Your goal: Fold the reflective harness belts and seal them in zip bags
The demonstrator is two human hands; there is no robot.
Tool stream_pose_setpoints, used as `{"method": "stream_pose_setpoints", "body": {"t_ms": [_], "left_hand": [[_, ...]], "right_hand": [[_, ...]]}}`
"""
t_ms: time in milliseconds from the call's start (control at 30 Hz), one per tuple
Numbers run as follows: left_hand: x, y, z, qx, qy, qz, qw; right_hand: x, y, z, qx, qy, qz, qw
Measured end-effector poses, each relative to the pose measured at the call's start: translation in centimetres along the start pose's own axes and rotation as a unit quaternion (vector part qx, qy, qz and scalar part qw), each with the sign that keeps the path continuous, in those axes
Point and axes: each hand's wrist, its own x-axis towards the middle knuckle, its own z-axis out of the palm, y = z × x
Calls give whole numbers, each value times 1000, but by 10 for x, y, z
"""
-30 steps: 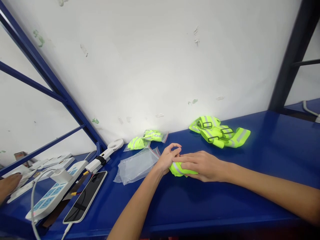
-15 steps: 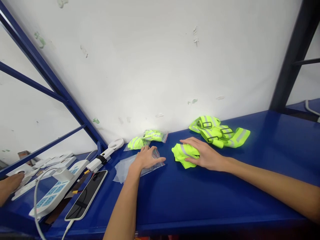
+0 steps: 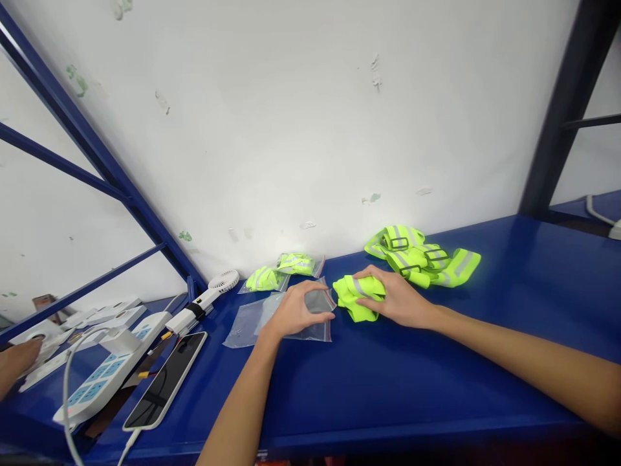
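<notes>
My right hand (image 3: 398,299) grips a bundled neon-yellow reflective strap (image 3: 358,303) with a silver stripe, thumb in front and fingers over the top. Just to its left, my left hand (image 3: 298,309) rests over a clear zip bag (image 3: 252,321), thumb and fingers spread in a C at the bag's red-edged mouth. The bundle sits close to that mouth, outside the bag. Behind the left hand lie two clear bags with folded yellow straps, one bagged strap (image 3: 262,278) beside another bagged strap (image 3: 295,263). Loose reflective straps (image 3: 422,259) with black buckles lie beyond the right hand.
On the left of the blue table (image 3: 388,388) are a phone (image 3: 167,378) on a cable, a power strip (image 3: 109,372) and a white handheld fan (image 3: 223,280). Another person's hand (image 3: 22,359) shows at the far left. A white wall stands behind.
My left hand has moved slightly right, its thumb and fingers now curved at the bag's mouth. The bag has shifted right and lies flatter. The right hand keeps hold of the bundle.
</notes>
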Motion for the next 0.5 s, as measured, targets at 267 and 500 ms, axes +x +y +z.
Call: {"method": "stream_pose_setpoints", "body": {"t_ms": [267,500], "left_hand": [[2,14,16,13,108,106,988],[5,25,22,35,4,34,999]], "right_hand": [[13,11,-4,121,188,203,953],[14,7,4,442,95,311,836]]}}
